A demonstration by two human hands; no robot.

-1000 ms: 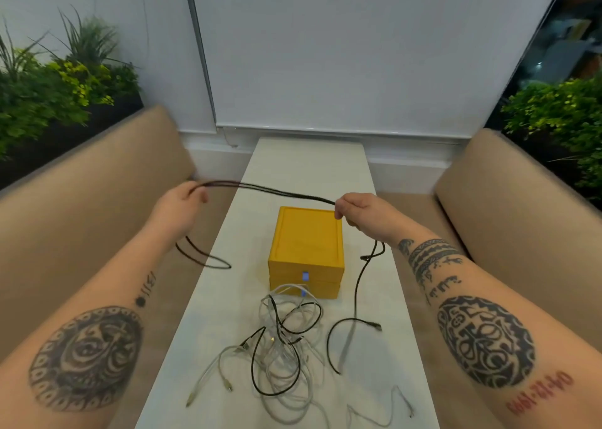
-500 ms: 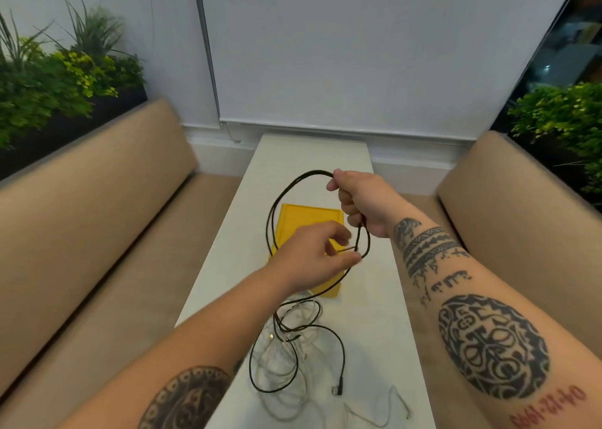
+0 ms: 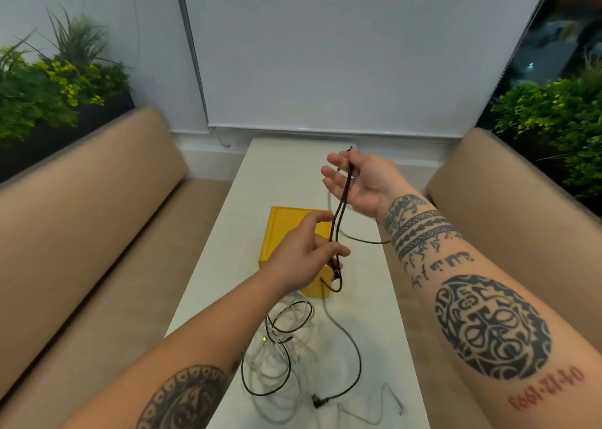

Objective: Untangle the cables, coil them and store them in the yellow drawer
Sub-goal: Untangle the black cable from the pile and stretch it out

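My left hand [image 3: 306, 252] pinches a doubled black cable [image 3: 340, 207] between thumb and fingers above the yellow drawer box [image 3: 285, 230]. The same strands run up across the upturned palm of my right hand [image 3: 358, 181], whose fingers are spread and nearly straight. The cable's free end trails down over the white table [image 3: 224, 259] to a black plug [image 3: 317, 402]. A tangle of white and black cables [image 3: 277, 360] lies in front of the box, whose drawer looks closed.
Tan padded benches [image 3: 97, 220] run along both sides of the narrow table. Green plants [image 3: 55, 83] stand behind each bench. A white roller blind [image 3: 342, 54] covers the wall beyond the table's far end.
The wide cable loop has been pulled into a narrow doubled length. My right hand turned palm up and opened its fingers. My left hand moved slightly right and now pinches the strands.
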